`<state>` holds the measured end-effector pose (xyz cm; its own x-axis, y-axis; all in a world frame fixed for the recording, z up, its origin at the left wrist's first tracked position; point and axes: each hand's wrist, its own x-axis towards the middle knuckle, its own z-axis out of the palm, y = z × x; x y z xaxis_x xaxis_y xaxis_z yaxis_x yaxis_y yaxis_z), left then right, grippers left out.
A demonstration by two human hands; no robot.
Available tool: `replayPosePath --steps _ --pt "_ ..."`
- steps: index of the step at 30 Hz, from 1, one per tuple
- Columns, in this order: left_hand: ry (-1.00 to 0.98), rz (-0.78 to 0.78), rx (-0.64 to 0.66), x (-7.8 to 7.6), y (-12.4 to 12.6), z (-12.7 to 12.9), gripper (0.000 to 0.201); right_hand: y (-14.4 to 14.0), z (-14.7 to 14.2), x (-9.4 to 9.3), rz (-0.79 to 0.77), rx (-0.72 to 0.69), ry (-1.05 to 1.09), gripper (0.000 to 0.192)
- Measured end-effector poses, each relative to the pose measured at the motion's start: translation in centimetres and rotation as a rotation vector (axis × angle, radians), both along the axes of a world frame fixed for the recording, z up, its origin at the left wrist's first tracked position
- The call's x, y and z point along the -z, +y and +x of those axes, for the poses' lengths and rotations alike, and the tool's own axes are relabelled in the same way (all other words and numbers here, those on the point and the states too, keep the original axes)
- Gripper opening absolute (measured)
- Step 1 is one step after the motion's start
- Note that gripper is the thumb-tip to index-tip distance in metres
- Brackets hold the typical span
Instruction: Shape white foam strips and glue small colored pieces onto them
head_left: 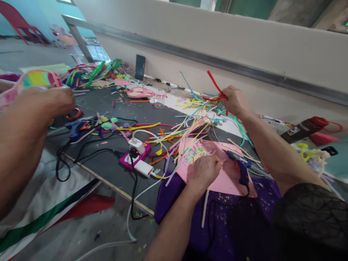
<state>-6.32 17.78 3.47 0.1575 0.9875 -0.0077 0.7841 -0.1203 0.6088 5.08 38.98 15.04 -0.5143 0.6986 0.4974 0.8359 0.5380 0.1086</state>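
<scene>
My right hand [234, 100] is raised over a heap of coloured paper strips [190, 123] and pinches a red strip [214, 85] that loops upward. My left hand [203, 171] lies with curled fingers on a pink sheet [231, 181] spread over purple cloth [217, 217] on my lap. A white strip [204, 210] sticks out from under that hand; I cannot tell whether the hand grips it. A blue glue gun [240, 166] lies on the pink sheet just right of my left hand.
Another person's arm and hand [32, 116] reach in from the left near a second glue gun [74, 127]. A pink power strip [136, 154] with white plugs and black cables lies on the dark mat. A phone [140, 67] leans against the wall. Craft scraps lie all around.
</scene>
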Motion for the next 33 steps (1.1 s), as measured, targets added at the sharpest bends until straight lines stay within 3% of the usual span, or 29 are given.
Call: replayPosePath --steps 3,5,8,13,22,26,30,33 --pt "-0.007 0.006 0.011 0.0 0.1 0.0 0.031 0.2 -0.9 -0.5 0.010 0.014 0.082 0.022" --pt "0.001 0.017 0.017 0.0 0.1 0.0 0.031 0.0 -1.9 0.2 -0.072 0.045 0.087 0.023" --pt "0.015 0.030 0.017 -0.2 0.1 -0.1 0.030 -0.7 -3.8 2.6 -0.278 0.087 0.016 0.024" --pt "0.004 0.037 0.044 -0.3 0.1 -0.1 0.031 -1.7 -5.5 6.3 -0.296 0.053 -0.059 0.024" --pt "0.008 -0.066 0.049 -1.8 0.1 -0.2 0.032 -2.2 -5.9 5.8 -0.283 -0.067 -0.304 0.031" --pt "-0.001 -0.060 0.053 -2.0 -0.1 -0.2 0.031 -2.6 -6.3 7.7 -0.366 -0.155 -0.451 0.027" --pt "0.009 -0.051 0.064 -2.0 -0.2 -0.2 0.032 -3.1 -6.8 9.9 -0.393 -0.154 -0.525 0.031" --pt "0.012 -0.043 0.059 -1.9 -0.3 -0.3 0.032 -2.8 -6.8 9.9 -0.389 -0.142 -0.542 0.029"
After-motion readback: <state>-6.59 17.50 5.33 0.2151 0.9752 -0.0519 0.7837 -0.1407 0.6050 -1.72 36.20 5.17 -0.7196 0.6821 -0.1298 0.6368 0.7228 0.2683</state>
